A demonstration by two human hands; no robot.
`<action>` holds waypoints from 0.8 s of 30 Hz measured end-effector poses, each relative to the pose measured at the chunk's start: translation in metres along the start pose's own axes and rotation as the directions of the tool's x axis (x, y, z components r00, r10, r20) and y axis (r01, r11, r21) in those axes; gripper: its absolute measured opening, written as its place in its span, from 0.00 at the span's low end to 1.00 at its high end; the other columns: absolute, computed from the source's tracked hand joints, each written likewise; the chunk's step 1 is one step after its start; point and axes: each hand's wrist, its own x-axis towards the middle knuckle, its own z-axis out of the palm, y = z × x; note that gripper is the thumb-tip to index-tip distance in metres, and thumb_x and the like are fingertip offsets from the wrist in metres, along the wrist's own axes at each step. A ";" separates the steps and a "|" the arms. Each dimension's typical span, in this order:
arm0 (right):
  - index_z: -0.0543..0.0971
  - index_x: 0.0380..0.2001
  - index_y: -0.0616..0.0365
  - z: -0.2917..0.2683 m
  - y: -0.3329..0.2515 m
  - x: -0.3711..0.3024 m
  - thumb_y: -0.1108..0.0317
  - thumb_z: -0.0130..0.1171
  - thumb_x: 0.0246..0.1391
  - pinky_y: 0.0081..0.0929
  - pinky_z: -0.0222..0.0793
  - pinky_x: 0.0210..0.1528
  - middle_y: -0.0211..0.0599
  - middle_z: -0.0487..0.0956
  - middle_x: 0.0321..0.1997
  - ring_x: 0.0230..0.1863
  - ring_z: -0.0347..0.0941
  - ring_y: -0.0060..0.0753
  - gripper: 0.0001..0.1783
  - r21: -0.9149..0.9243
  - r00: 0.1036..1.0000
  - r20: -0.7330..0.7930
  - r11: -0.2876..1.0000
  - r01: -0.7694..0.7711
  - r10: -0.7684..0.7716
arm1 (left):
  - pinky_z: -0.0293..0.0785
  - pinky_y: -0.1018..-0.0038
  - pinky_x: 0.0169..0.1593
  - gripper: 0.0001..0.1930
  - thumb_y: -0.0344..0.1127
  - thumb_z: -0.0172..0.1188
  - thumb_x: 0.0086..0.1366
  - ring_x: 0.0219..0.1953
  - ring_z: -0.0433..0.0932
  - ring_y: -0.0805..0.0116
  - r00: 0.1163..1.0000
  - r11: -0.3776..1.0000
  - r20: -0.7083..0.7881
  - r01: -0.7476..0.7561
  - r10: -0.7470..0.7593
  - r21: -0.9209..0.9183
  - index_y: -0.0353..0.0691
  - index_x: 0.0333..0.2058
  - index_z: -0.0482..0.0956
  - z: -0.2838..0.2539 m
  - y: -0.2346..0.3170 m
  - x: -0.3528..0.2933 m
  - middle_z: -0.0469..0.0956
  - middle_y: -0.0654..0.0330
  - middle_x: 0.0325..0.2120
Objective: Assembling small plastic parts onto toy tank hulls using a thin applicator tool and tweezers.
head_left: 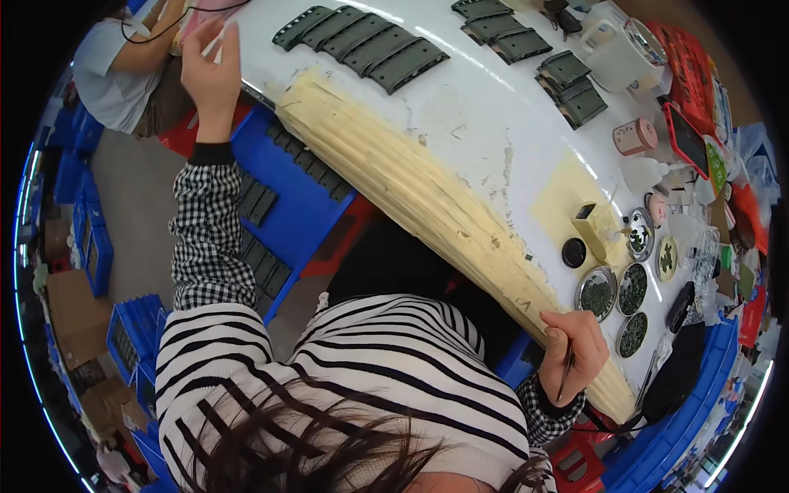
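My left hand (212, 78) is raised at the upper left, beside the table's far left end. Its fingers are stretched out and apart, and I see nothing held in them. At the lower right, my right hand (578, 352) is closed round a thin dark stick-like tool (566, 371) over the table's padded yellow edge (427, 193). Round metal dishes of small dark green parts, among them a dish (597, 294), stand just beyond that hand. Rows of dark grey-green rectangular panels (362, 48) lie along the far side of the white table (460, 123).
A blue bin (308, 238) with more panels sits below the table's left end. Another person (123, 70) works at the upper left. A white jug (612, 53), pink jar (634, 137), red phone-like object (685, 140) and small yellow box (598, 230) crowd the right side.
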 end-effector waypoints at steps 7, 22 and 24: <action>0.82 0.28 0.61 0.022 -0.020 0.016 0.67 0.65 0.48 0.22 0.59 0.21 0.36 0.73 0.19 0.19 0.67 0.31 0.08 0.016 0.992 0.088 0.996 0.090 -0.091 | 0.56 0.56 0.65 0.46 0.55 0.69 0.50 0.66 0.54 0.47 0.474 0.711 0.605 0.067 -0.640 0.700 0.46 0.64 0.58 -0.187 -0.116 -0.217 0.57 0.44 0.63; 0.82 0.29 0.62 0.043 -0.046 0.018 0.68 0.66 0.47 0.22 0.58 0.20 0.36 0.71 0.18 0.18 0.66 0.29 0.08 0.007 0.985 0.131 0.994 0.111 -0.111 | 0.67 0.57 0.58 0.43 0.43 0.71 0.45 0.57 0.62 0.46 0.472 0.691 0.587 0.071 -0.658 0.719 0.45 0.60 0.60 -0.157 -0.095 -0.265 0.63 0.45 0.55; 0.82 0.29 0.62 0.042 -0.046 0.018 0.68 0.66 0.47 0.22 0.58 0.20 0.37 0.72 0.18 0.18 0.66 0.30 0.08 0.009 0.986 0.129 0.994 0.109 -0.109 | 0.68 0.56 0.57 0.41 0.43 0.71 0.45 0.55 0.64 0.46 0.476 0.679 0.569 0.084 -0.670 0.729 0.45 0.58 0.62 -0.153 -0.089 -0.260 0.64 0.46 0.53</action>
